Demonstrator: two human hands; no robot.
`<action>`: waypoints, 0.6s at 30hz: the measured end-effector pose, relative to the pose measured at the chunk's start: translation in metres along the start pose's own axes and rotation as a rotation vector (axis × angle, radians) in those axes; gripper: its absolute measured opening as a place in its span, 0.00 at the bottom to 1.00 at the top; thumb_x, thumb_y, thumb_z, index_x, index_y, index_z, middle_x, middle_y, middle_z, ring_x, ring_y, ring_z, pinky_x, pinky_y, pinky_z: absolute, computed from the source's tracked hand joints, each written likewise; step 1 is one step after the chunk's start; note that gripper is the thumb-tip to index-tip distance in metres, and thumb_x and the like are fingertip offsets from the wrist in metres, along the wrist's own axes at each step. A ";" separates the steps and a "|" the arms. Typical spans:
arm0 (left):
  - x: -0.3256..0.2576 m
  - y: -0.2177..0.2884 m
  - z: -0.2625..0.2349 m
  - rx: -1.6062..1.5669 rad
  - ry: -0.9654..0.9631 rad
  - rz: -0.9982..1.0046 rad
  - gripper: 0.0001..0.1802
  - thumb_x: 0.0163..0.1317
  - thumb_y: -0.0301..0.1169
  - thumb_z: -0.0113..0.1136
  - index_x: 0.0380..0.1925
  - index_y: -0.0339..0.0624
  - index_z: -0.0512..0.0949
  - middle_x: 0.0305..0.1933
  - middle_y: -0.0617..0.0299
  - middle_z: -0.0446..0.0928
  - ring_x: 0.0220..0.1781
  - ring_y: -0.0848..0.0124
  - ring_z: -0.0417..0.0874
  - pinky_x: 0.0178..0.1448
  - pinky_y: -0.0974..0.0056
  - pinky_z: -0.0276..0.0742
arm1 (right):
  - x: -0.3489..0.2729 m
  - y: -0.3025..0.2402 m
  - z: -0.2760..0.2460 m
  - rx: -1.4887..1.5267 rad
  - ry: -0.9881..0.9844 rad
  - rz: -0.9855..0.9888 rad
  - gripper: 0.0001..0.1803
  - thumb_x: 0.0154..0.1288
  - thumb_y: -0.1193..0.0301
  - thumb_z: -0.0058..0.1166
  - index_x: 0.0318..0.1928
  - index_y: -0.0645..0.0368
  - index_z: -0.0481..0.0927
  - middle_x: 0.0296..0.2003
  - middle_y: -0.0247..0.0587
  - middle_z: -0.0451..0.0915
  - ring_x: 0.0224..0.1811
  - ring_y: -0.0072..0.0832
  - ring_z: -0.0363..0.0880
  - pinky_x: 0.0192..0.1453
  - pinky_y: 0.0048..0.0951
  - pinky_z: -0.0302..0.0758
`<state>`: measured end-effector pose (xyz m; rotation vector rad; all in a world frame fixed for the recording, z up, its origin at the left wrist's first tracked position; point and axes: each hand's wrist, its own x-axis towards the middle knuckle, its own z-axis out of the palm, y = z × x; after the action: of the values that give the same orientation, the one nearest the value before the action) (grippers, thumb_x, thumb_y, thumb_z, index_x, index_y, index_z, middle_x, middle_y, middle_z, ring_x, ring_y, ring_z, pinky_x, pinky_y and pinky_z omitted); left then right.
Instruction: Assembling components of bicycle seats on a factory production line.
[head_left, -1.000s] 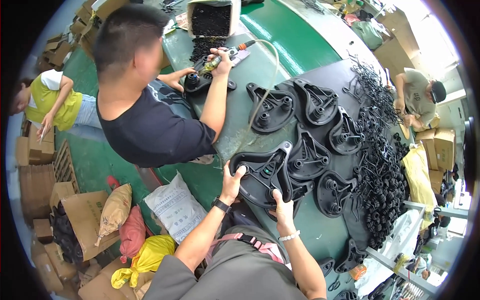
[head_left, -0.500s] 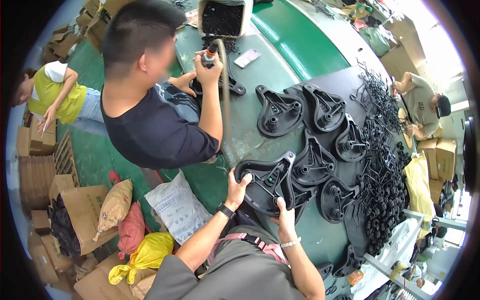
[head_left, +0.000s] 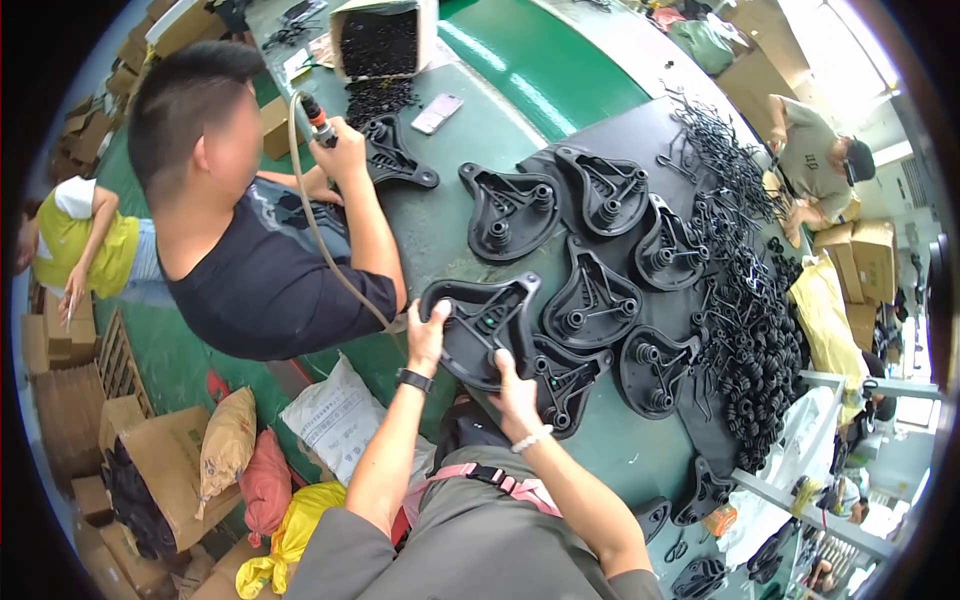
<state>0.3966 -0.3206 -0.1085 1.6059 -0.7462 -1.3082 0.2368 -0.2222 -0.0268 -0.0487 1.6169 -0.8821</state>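
Head view: both hands (head_left: 470, 365) grip black plastic plate (head_left: 482, 325) at table edge (head_left: 400, 335).

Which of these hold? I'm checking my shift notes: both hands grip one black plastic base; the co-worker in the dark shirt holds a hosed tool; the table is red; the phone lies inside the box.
1. The left hand and right hand grip one black plastic base: true.
2. The co-worker holds a hosed tool: true.
3. The table is red: false, it is green.
4. The phone lies inside the box: false, it lies on the table beside it.
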 end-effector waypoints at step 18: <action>0.072 -0.004 0.008 0.242 -0.024 0.176 0.52 0.64 0.54 0.69 0.74 0.25 0.62 0.75 0.40 0.69 0.76 0.57 0.70 0.79 0.58 0.62 | 0.100 0.065 0.046 0.258 -0.172 -0.004 0.33 0.69 0.50 0.68 0.55 0.72 0.79 0.51 0.51 0.84 0.52 0.36 0.86 0.61 0.38 0.84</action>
<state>0.4066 -0.3844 -0.1425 1.6719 -1.0693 -1.1453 0.2775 -0.2484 -0.1445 0.0522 1.3343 -1.0544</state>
